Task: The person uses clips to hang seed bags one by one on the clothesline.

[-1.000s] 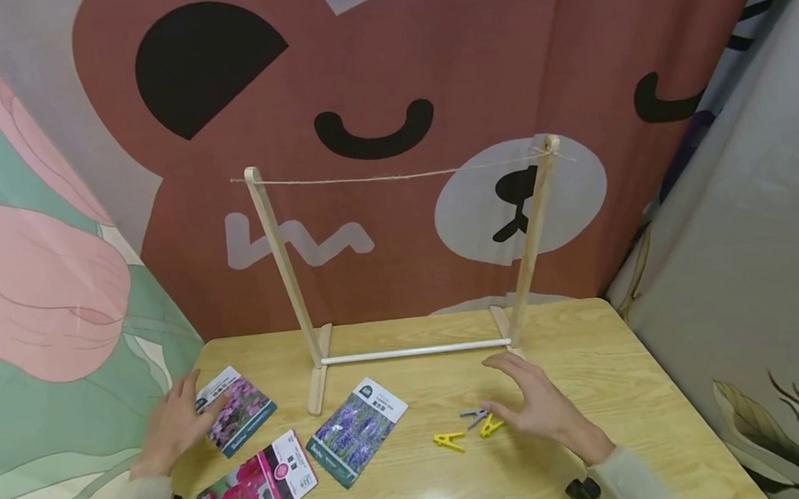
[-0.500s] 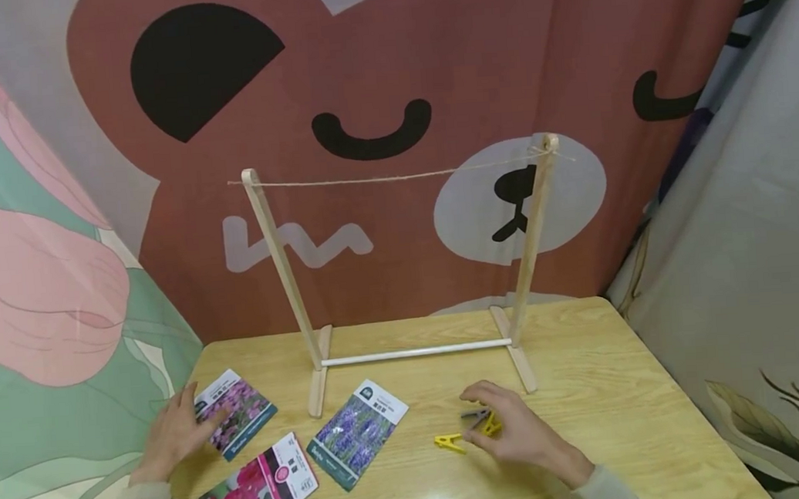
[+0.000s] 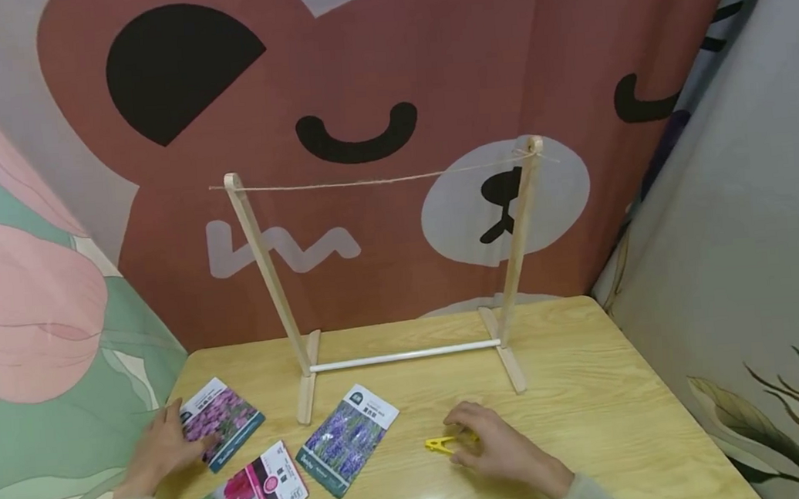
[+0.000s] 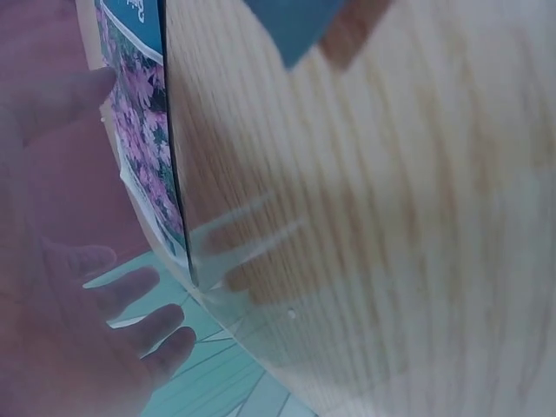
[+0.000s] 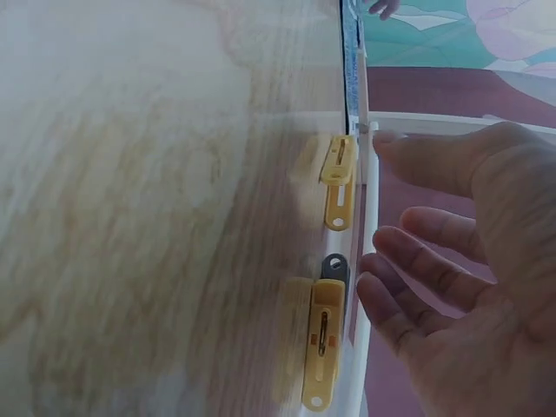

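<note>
At the table's left edge, my left hand (image 3: 158, 450) is beside a seed packet with pink-purple flowers (image 3: 221, 423), its thumb over the packet. The left wrist view shows the fingers (image 4: 130, 291) loosely extended beyond the edge, curled round nothing. Over several small clothespins hovers my right hand (image 3: 500, 450), fingers gently bent and apart from them. One yellow clothespin (image 3: 440, 445) shows by its fingertips; the hand mostly hides the others in the head view. In the right wrist view a second yellow clothespin (image 5: 323, 347) lies against a grey clothespin (image 5: 335, 266).
A wooden frame (image 3: 520, 241) stands at the table's back with a string (image 3: 346, 184) tied between its posts and a white rod (image 3: 407, 356) low down. A lavender seed packet (image 3: 347, 440) and a magenta-flower seed packet (image 3: 246, 496) lie left of centre. Printed curtains surround the table.
My right hand has moved left and down, coming over the clothespins and covering most of them. My left hand stays by the purple-flower packet. The head view has turned slightly.
</note>
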The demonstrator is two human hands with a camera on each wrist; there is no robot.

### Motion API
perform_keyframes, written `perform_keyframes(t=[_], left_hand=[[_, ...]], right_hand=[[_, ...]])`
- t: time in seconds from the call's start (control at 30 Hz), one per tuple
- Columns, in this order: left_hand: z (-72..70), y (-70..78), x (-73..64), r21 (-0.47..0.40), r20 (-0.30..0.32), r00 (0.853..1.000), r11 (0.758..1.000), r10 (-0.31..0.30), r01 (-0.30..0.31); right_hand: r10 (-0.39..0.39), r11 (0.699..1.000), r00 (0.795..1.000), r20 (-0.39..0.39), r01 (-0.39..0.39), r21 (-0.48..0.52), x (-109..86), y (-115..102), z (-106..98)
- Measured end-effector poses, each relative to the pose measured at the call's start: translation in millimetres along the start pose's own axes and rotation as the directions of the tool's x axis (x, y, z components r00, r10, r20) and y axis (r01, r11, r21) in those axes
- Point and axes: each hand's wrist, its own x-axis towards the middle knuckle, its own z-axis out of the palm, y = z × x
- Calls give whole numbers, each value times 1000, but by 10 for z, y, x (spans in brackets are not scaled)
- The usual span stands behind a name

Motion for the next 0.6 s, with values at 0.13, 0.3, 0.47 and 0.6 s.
perform_keyframes(t=[0.13, 0.3, 0.47, 0.6], left_hand=[[34, -46, -40, 13, 34, 999, 1000, -13, 13], [84, -24, -3, -24, 74, 997, 999, -36, 38], [76, -49, 10, -60, 70, 996, 997, -53, 57], [56, -78, -1, -92, 51, 997, 993, -66, 71]], right_hand=[[2, 999, 1000, 2, -2, -41, -20, -4, 68], [-8, 998, 1000, 8, 8, -61, -59, 23, 99], [11, 998, 1000, 19, -10, -54, -25, 10, 127], [-7, 997, 1000, 3, 8, -74, 4, 2, 156]])
